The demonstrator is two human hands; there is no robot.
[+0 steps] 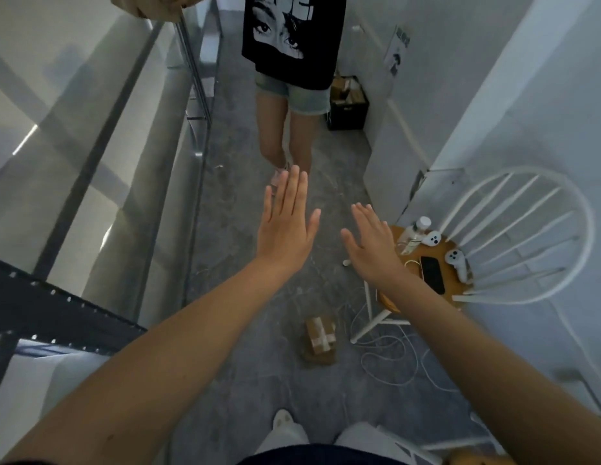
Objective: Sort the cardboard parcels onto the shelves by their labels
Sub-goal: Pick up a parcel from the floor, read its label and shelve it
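Observation:
My left hand [285, 226] and my right hand [371, 243] are stretched out flat in front of me, palms down, fingers extended, holding nothing. Below them a small taped cardboard parcel [320, 337] lies on the grey floor, just ahead of my feet. A metal shelf unit [101, 156] with pale shelves runs along the left side. At the top left edge, part of another cardboard parcel [151, 6] shows at shelf height. A black crate [347, 105] holding more parcels stands on the floor by the right wall.
Another person in a black printed shirt and denim shorts [292, 78] stands in the narrow aisle ahead. A white chair [513, 236] at the right carries a phone, two controllers and a bottle. White cables [389, 357] lie looped on the floor beneath it.

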